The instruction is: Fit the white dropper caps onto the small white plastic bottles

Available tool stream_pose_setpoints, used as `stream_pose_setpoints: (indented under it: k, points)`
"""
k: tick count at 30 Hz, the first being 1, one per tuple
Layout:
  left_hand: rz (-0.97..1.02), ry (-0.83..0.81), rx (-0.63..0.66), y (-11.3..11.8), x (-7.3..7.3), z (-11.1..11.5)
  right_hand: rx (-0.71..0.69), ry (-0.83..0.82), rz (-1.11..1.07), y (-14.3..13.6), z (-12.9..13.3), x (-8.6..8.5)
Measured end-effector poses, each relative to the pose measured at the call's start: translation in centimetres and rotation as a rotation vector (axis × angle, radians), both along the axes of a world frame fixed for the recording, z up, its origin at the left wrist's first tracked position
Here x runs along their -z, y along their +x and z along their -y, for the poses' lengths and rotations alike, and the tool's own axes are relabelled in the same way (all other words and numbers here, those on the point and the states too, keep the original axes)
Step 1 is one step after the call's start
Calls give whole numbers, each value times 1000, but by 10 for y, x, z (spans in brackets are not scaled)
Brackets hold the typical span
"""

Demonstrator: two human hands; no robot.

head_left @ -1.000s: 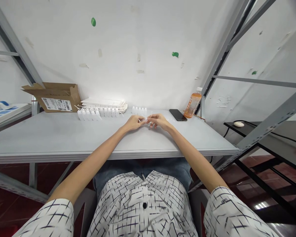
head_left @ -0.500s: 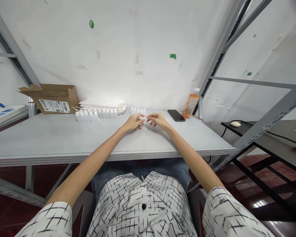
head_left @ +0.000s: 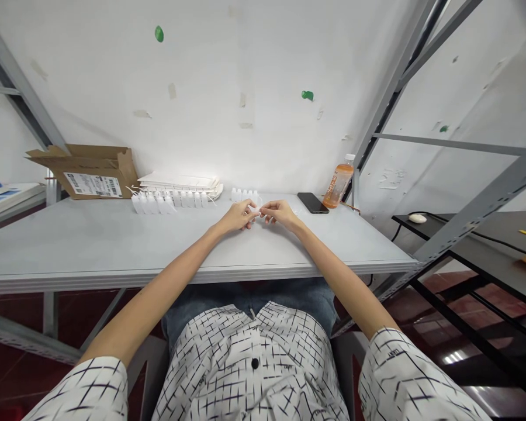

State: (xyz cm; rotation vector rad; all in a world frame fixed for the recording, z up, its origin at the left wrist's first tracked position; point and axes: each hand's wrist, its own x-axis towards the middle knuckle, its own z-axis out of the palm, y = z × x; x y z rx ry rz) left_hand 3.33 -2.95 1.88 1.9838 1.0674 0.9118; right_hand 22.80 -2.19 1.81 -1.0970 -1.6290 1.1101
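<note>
My left hand (head_left: pixel 240 216) and my right hand (head_left: pixel 278 211) meet over the middle of the grey table (head_left: pixel 114 240), fingertips pinched close together. Between them is something small, whitish and translucent, too small to make out clearly. Just behind my hands stands a short row of small white bottles (head_left: pixel 244 195). Farther left, more small white bottles (head_left: pixel 152 204) stand in rows, with thin white strips sticking out from them.
An open cardboard box (head_left: pixel 94 172) sits at the back left, beside a stack of white sheets (head_left: pixel 179 182). At the back right lie a black phone (head_left: pixel 312 203) and an orange drink bottle (head_left: pixel 339 182). Metal shelf posts rise at both sides.
The camera view has shifted slightly. My hands stay together in nearly the same place, with the fingertips drawn a little closer.
</note>
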Motion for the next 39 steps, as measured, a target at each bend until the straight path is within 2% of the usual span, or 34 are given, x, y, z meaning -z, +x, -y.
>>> stream_pose_setpoints:
  k: [7,18,30,39]
  points:
    - [-8,21,10,0,1,-1,15,29,-12,-1,1,1]
    - [56,-9,36,0,0,1,52,178,1,-5,7,-2]
    - [121,-29,45,-1,1,1,59,181,62,-5,8,-1]
    - [151,-29,54,1,1,1,44,234,18,-4,9,-5]
